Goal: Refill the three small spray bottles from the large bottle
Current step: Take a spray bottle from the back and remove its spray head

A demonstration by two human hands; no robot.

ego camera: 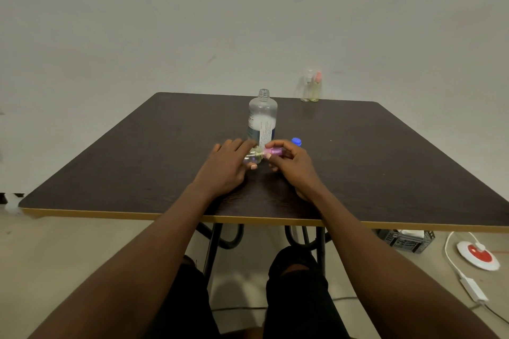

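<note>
Head view: both hands grip a small spray bottle (pixel 260 155) lying sideways, left hand (pixel 225 166) on its body, right hand (pixel 292 162) on its pink cap pointing right.

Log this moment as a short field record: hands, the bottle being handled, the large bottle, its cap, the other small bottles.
left hand: grips the clear body of the small spray bottle, which lies sideways just above the table
right hand: fingers on that bottle's pink spray top
large bottle: upright behind the hands, neck open, partly filled with clear liquid
blue cap: on the table, right of the large bottle
other two small bottles: upright together at the far edge, tops on
</note>
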